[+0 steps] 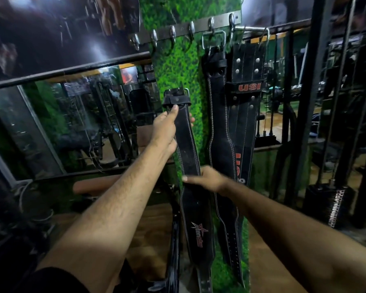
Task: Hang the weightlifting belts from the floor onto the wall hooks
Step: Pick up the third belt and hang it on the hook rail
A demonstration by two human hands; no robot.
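Note:
I hold a black leather weightlifting belt (188, 144) upright in front of a green turf wall panel (178, 66). My left hand (165, 127) grips it just below its metal buckle (178, 96), thumb on the front and fingers behind. My right hand (207, 178) grips the belt's middle from the right. Its lower part, with a red star logo, hangs toward the floor. A metal hook rail (184, 28) runs above; its left hooks are bare. Two black belts hang from the right hooks: a plain one (217, 115) and one marked USI (246, 96).
A mirror (72, 123) with a dark frame bar fills the left wall. Black rack posts (313, 81) and cables stand on the right. A padded bench (97, 185) sits low at the left, over a wooden floor (268, 256). Another dark strap (174, 229) hangs beside the held belt.

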